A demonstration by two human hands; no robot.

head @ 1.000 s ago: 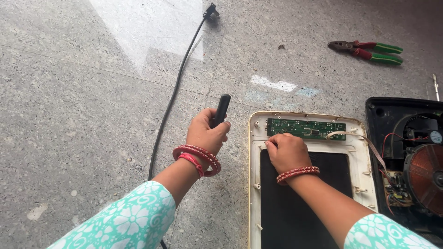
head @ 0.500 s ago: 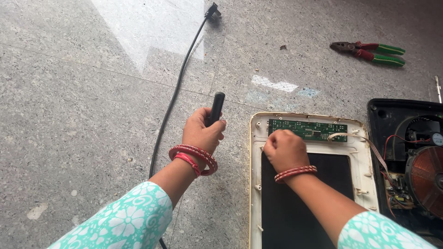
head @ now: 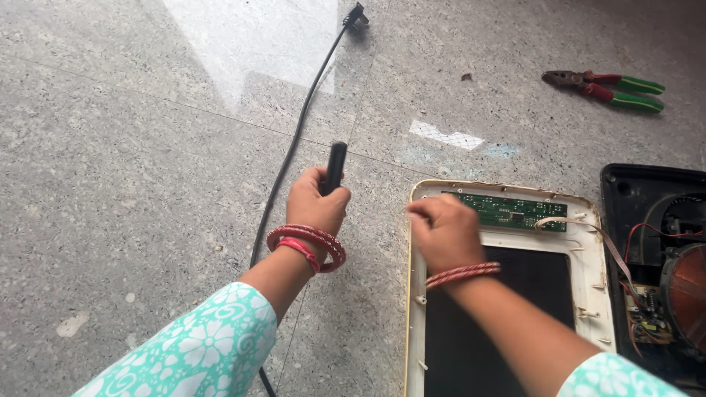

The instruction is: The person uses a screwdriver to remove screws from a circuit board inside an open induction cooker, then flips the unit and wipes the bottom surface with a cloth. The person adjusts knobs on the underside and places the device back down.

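Observation:
My left hand grips a black tool handle that points upward, held above the stone floor just left of a white appliance cover. The cover lies face down, with a dark glass panel in it and a green circuit board along its top edge. My right hand is blurred and rests with fingers curled on the cover's upper left part, next to the board's left end. I cannot tell whether it holds anything. Red bangles and threads sit on both wrists.
A black power cord runs from a plug at the top down past my left arm. Green-and-red pliers lie at the upper right. The open black appliance base with a copper coil and wires sits at the right edge.
My right hand has shifted slightly left along the cover's top edge and is blurred. My left hand has lifted the black handle a little more upright.

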